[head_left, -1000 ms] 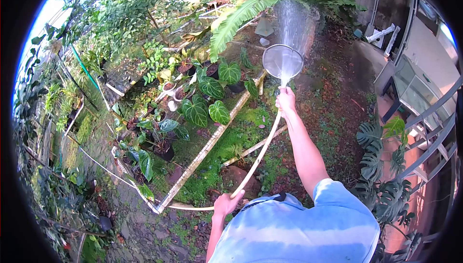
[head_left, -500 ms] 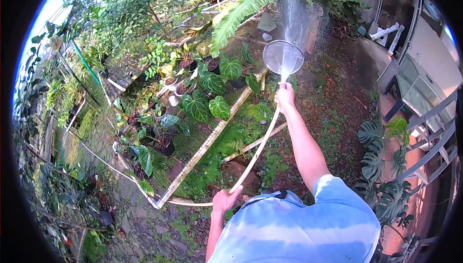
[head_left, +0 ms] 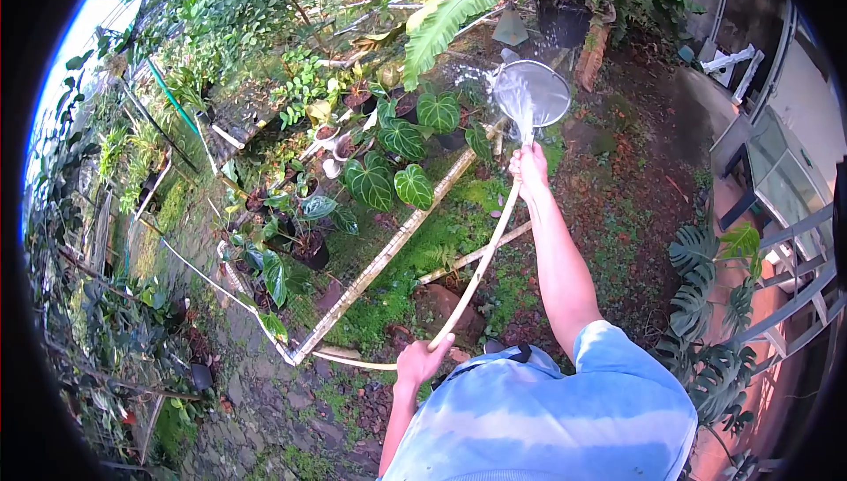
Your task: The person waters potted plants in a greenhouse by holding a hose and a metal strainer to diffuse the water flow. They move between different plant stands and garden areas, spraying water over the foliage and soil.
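Note:
In the head view, my right hand (head_left: 529,169) is wrapped round the upper end of a pale yellow garden hose (head_left: 477,280). Just beyond the fist is a round mesh strainer (head_left: 553,95) with a thin rim; its handle is hidden, seemingly in the same grip. Water (head_left: 523,103) gushes from the hose end into the mesh, and drops scatter off its left side. Lower down, my left hand (head_left: 421,362) is closed on the hose, thumb pointing up along it. Potted plants with pale-veined leaves (head_left: 371,183) stand left of the strainer.
A big fern (head_left: 476,9) in a dark pot (head_left: 563,22) stands beyond the strainer. White-tiled edging (head_left: 379,260) runs diagonally across the mossy ground. Split-leaf plants (head_left: 693,304), a glass tank (head_left: 785,163) and grey metal bars (head_left: 794,287) are at right.
The water, which sprayed through the mesh onto the fern, now splashes leftward close to the strainer. The view has shifted slightly, and both hands keep their hold on the hose.

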